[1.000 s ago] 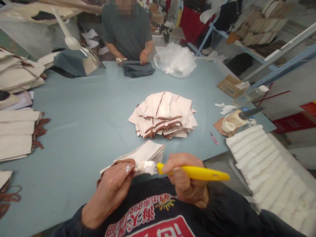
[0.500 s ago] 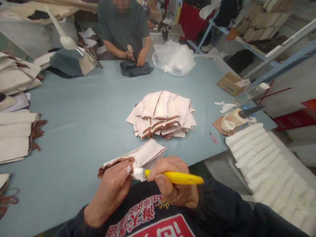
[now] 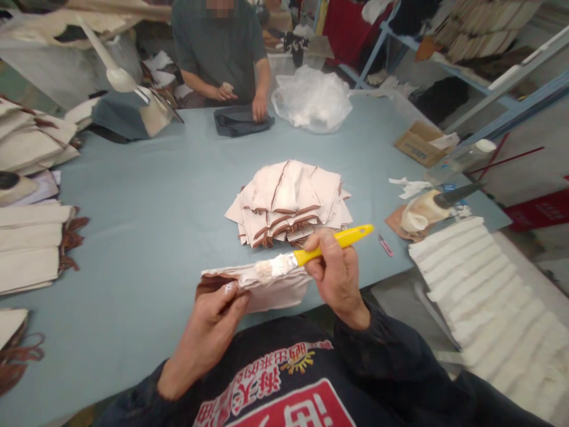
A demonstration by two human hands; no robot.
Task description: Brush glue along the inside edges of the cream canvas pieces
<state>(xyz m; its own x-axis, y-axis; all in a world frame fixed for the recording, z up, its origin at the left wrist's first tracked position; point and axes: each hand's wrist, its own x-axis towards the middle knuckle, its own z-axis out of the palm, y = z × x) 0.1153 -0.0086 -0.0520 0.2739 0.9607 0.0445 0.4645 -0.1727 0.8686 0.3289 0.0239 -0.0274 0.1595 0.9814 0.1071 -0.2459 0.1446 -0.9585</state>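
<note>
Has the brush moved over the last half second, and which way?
Yes: away from the body, towards the pile. The brush lay well short of it; now its handle reaches up beside the pile's near right edge.

Left hand low, digits pinched together, white smear on one. Right hand slightly higher, thumb and fingers curled in firm grip. Both forearms dark-sleeved, angled inward.

Left fingers partly hide fabric; top edge crops co-worker.
</note>
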